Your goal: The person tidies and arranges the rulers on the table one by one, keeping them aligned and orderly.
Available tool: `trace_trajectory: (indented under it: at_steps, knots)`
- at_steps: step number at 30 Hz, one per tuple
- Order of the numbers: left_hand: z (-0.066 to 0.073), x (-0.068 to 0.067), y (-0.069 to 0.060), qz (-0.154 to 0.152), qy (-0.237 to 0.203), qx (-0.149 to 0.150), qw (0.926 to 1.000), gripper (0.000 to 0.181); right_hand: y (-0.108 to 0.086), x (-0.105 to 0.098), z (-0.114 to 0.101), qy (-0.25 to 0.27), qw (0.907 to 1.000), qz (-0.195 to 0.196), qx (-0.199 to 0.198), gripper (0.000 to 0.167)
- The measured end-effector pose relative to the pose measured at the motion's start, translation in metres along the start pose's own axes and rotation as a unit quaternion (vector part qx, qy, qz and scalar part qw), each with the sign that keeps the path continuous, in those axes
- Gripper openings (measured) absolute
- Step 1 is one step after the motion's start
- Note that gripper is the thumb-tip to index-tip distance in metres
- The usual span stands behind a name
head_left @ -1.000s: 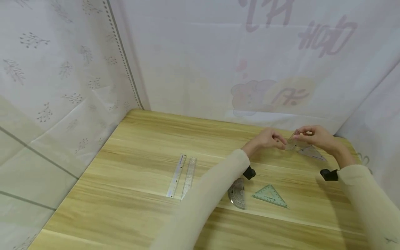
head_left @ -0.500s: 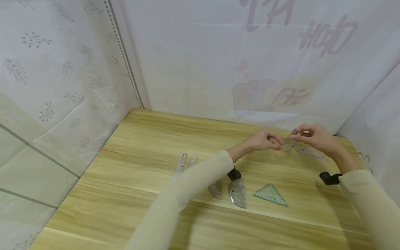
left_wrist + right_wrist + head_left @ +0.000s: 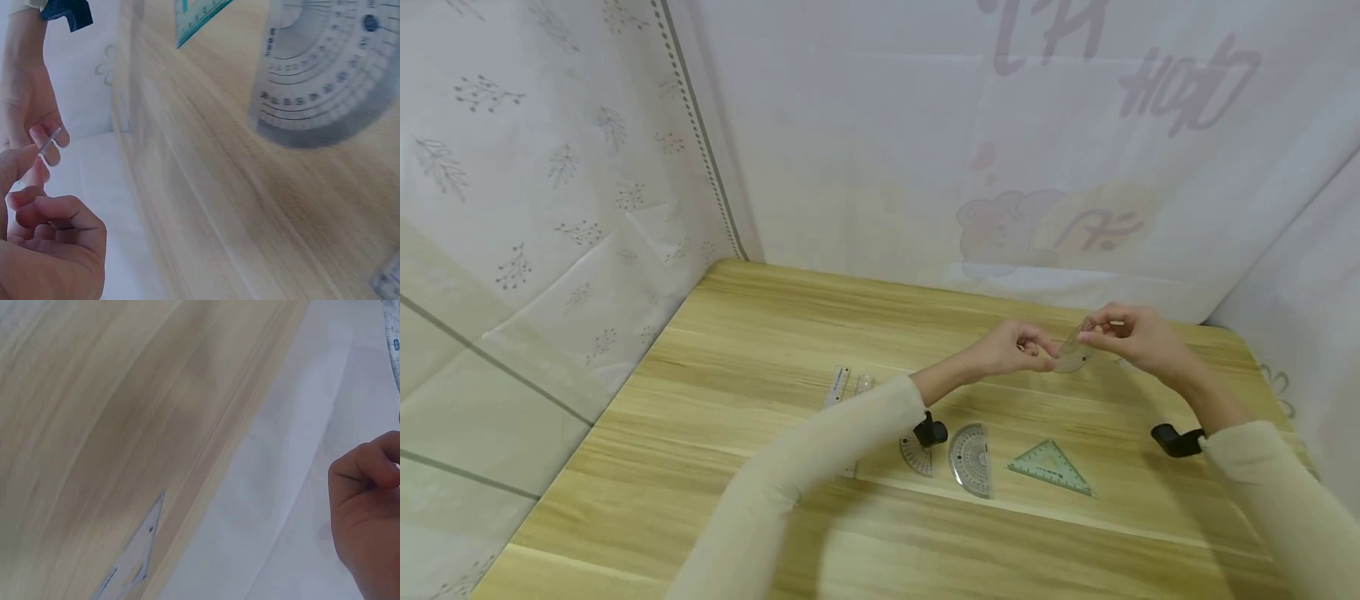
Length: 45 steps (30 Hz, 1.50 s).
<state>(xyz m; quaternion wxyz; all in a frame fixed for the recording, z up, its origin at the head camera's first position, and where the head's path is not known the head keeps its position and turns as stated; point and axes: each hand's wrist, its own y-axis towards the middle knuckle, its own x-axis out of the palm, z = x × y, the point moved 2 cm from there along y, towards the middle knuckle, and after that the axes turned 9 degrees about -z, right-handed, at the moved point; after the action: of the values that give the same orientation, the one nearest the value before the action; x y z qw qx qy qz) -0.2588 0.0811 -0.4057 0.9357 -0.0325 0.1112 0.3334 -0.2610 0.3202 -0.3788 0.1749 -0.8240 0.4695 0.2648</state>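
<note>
A clear protractor (image 3: 1075, 357) is held tilted above the far right of the table. My left hand (image 3: 1011, 348) pinches its left end between thumb and finger. At the upper end, the thumb and fingers of my right hand (image 3: 1138, 337) grip it. The left wrist view shows the protractor edge-on as a thin strip (image 3: 50, 141) between both hands. Only part of its curved scale (image 3: 392, 340) enters the right wrist view. Below the right hand lies a clear set square (image 3: 134, 553), mostly hidden from the head view.
On the table (image 3: 760, 308) lie a larger clear protractor (image 3: 972, 461), a smaller protractor (image 3: 916, 457) partly hidden by the left wrist's black camera (image 3: 931, 431), and a green set square (image 3: 1051, 467). Two clear rulers, one labelled (image 3: 837, 385), lie partly under the left sleeve. Cloth walls stand behind.
Both hands have shifted left with the protractor between them. The left forearm has swung left, uncovering the two table protractors and covering more of the rulers.
</note>
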Motion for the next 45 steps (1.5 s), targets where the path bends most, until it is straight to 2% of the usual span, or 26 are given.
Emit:
trace_trajectory:
  at_steps: [9, 14, 24, 28, 37, 45]
  knots:
    - [-0.002, -0.003, -0.016, -0.010, 0.007, -0.004, 0.9999, 0.011, 0.000, 0.012, -0.007, 0.001, 0.9997, -0.024, 0.001, 0.014]
    - [-0.003, -0.006, -0.023, -0.015, 0.026, -0.004, 0.9995, 0.012, 0.003, 0.019, -0.011, -0.004, 0.9991, -0.042, -0.007, 0.017]
    - [-0.011, -0.013, -0.045, -0.020, 0.047, -0.004, 0.9987, 0.011, 0.017, 0.037, -0.023, 0.004, 0.9967, -0.082, -0.005, 0.016]
    - [-0.015, -0.018, -0.054, -0.012, 0.057, -0.021, 0.9981, 0.011, 0.024, 0.044, -0.026, 0.001, 0.9956, -0.094, -0.004, 0.017]
    - [-0.018, -0.031, -0.070, -0.017, 0.056, -0.037, 0.9976, 0.010, 0.035, 0.058, -0.032, 0.008, 0.9940, -0.109, -0.006, 0.018]
    - [-0.021, -0.035, -0.080, -0.016, 0.050, -0.034, 0.9980, 0.010, 0.039, 0.068, -0.038, 0.020, 0.9928, -0.118, 0.011, 0.020]
